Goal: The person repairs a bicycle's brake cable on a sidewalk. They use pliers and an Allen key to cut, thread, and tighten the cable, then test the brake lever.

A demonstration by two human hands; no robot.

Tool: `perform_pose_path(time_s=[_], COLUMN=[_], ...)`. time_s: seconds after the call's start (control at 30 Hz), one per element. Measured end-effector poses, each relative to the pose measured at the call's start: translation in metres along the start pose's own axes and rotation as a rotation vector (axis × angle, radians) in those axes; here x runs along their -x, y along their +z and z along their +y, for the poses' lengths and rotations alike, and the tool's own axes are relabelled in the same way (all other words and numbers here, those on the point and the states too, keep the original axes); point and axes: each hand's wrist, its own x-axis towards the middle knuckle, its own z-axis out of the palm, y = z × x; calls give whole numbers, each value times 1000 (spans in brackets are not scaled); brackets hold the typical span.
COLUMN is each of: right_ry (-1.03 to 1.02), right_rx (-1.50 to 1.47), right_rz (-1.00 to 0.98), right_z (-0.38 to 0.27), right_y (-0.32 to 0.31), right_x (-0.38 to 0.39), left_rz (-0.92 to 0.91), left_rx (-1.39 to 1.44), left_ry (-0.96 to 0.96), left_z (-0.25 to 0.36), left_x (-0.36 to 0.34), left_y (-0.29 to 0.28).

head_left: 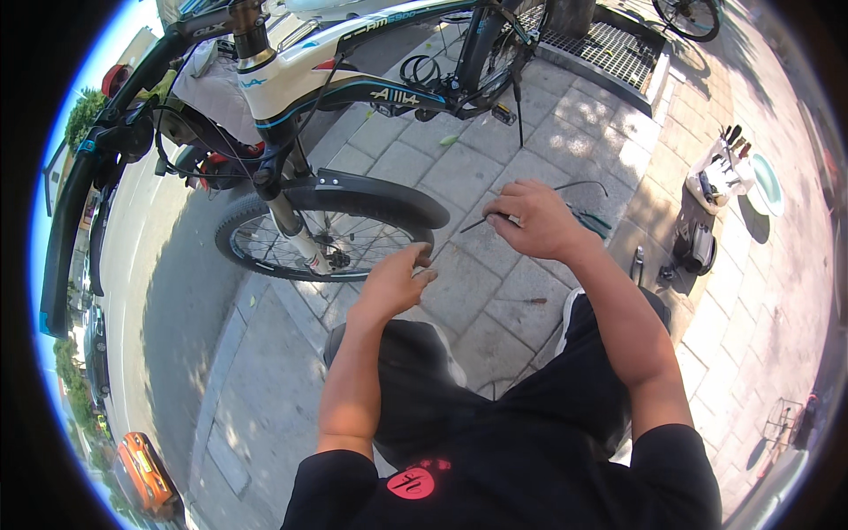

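A white and black bicycle (291, 71) stands in front of me, its front wheel (309, 238) under a black mudguard (371, 190). My right hand (534, 221) is closed on a thin dark cable (579, 185) that loops away to the right, with a short stiff end pointing left. My left hand (393, 283) hovers just below the tyre, fingers pinched together; I cannot tell whether anything is in it. Both hands are over grey paving stones, a little apart from each other.
A black bag (693, 247) and a white holder of tools (724, 163) lie on the paving at the right, beside a pale round dish (767, 185). A metal grate (609, 49) sits behind the bicycle. The road lies to the left, with an orange vehicle (146, 473).
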Motion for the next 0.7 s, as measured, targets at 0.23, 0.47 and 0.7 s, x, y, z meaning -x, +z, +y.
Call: perform_pose_path(time_s=[0.23,0.47,0.7], right_ry=[4,-11,71], right_rx=[44,-45,-16], right_rz=[-68,-54,-113], right_z=[8,1,18], right_y=[-11,12,-17], right_x=[12,15,25], left_rz=[22,-31,14], left_rx=[-401,-196,-482], left_ry=[240,155,269], left_z=[-20,1,-41], left_x=[-2,1,-7], left_y=[-1,18,8])
